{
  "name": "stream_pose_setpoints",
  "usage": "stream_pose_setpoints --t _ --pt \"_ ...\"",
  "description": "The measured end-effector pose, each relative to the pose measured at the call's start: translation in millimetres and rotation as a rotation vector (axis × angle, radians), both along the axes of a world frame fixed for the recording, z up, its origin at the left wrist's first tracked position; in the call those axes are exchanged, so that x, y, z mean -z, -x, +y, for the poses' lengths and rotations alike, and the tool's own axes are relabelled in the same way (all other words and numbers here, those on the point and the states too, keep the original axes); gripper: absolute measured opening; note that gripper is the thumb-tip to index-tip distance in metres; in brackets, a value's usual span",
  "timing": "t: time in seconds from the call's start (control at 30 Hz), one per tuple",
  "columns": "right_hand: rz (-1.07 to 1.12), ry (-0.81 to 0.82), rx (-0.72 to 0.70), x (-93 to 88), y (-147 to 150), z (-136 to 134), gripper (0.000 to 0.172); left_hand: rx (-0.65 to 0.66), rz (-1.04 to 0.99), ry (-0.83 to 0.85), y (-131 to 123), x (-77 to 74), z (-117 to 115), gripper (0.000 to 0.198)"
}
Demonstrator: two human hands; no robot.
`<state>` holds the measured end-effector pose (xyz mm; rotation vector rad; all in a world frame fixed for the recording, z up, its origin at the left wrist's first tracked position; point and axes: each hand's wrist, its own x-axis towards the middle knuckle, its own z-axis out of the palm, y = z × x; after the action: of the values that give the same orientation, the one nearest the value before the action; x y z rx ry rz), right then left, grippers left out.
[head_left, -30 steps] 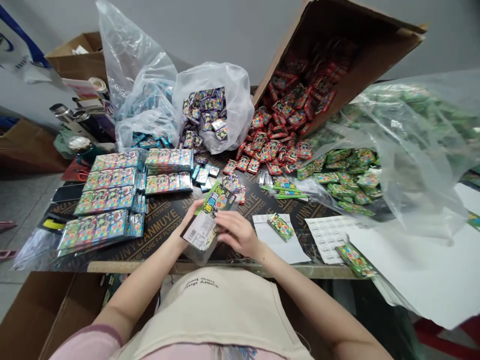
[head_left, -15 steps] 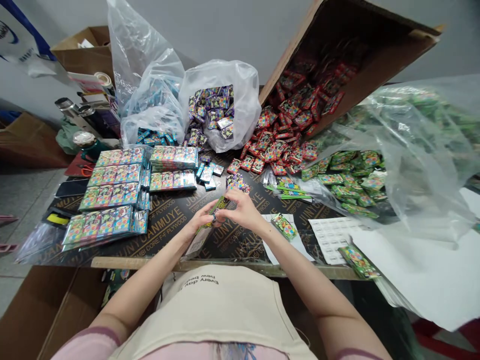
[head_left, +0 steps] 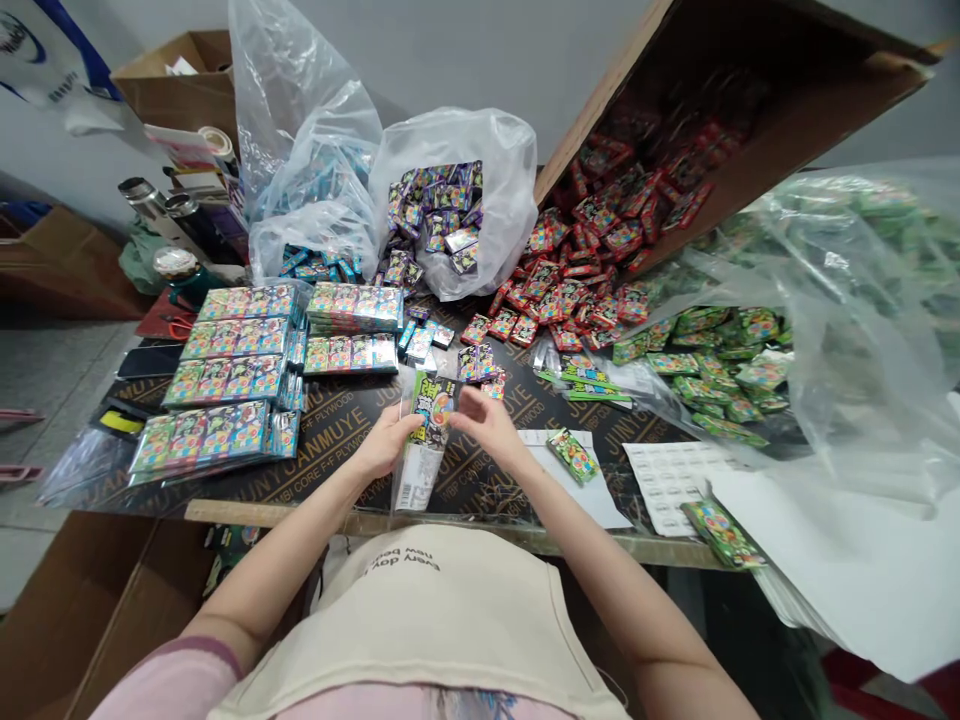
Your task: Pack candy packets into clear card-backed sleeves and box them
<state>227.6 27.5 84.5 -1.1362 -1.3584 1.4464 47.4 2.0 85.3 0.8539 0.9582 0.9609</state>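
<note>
Pkt (head_left: 430,425) went edge-on to face-up since prev frame; L hand (head_left: 388,440) & R hand (head_left: 487,425) now further apart. Apron (head_left: 420,590) reads "Every day". 1 pkt held over plywood board (head_left: 487,490) ("JUNYUANMUYE"): L thumb on front, fingers closed on L edge; R fingers half-curled at R edge, can't tell if gripping. White label (head_left: 418,478) illegible. Beyond: 2 stacks (head_left: 351,354) mid-L, 1 bag (head_left: 506,200) w/ purple boxes (head_left: 442,200), 1 carton (head_left: 832,120) w/ red boxes (head_left: 577,290).
</note>
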Motion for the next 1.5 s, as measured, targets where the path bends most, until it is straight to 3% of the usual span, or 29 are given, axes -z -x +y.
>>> stream_pose_setpoints --t 0.07,0.17,0.23,0.33,0.43,0.57,0.63,0.73,0.8,0.93,1.07,1.2,1.27,1.3,1.4,1.43,1.5 --pt "0.091 0.090 -0.091 4.4 6 -6 0.039 -0.035 0.136 -0.084 3 2.8 2 0.033" --pt "0.111 0.126 -0.012 2.8 7 -7 0.029 -0.099 0.403 -0.204 7 5.1 4 0.032" --pt "0.121 0.182 0.032 0.0 5 -3 0.031 -0.103 0.464 -0.226 8 5.3 5 0.035" --pt "0.191 0.257 0.058 -1.2 2 3 0.037 -0.137 0.321 -0.144 3 6.1 3 0.038" --pt "0.253 0.248 0.201 1.9 5 1 0.037 -0.165 -0.019 0.036 -6 9.4 -5 0.047" --pt "0.188 0.214 0.279 5.9 12 -10 0.033 0.138 -0.383 0.251 -12 14.8 -19 0.065" --pt "0.039 0.075 0.332 4.3 12 -12 0.032 0.236 -0.444 0.307 -11 16.4 -23 0.072" --pt "-0.188 -0.289 0.458 -4.9 7 -8 0.047 0.262 -0.371 0.295 -5 17.1 -24 0.069" --pt "-0.269 -0.440 0.341 -14.2 0 -1 0.050 0.290 -0.272 0.272 -2 16.6 -23 0.060" --pt "-0.385 -0.529 -0.079 -33.3 -14 14 0.028 0.289 -0.124 0.194 1 10.3 -19 0.054" --pt "-0.440 -0.466 -0.447 -47.4 -23 22 0.025 0.309 0.016 0.022 4 0.0 -15 0.056" --pt "-0.403 -0.368 -0.592 -53.3 -24 24 0.041 0.326 0.142 0.039 6 -4.3 -16 0.043" --pt "-0.398 -0.358 -0.534 -51.5 -22 24 0.039 0.316 0.180 0.026 5 -4.3 -17 0.039" --pt "-0.399 -0.374 -0.437 -49.1 -21 23 0.039 0.294 0.191 0.013 4 -4.0 -16 0.037" --pt "-0.364 -0.416 0.028 -35.3 -15 20 0.050 0.180 0.199 0.028 3 -2.4 -15 0.038" --pt "-0.318 -0.372 0.123 -28.8 -13 19 0.054 0.142 0.194 0.050 3 -1.8 -14 0.040" --pt "-0.181 -0.185 0.096 -14.9 -7 15 0.054 0.098 0.188 0.071 4 -0.6 -12 0.043"
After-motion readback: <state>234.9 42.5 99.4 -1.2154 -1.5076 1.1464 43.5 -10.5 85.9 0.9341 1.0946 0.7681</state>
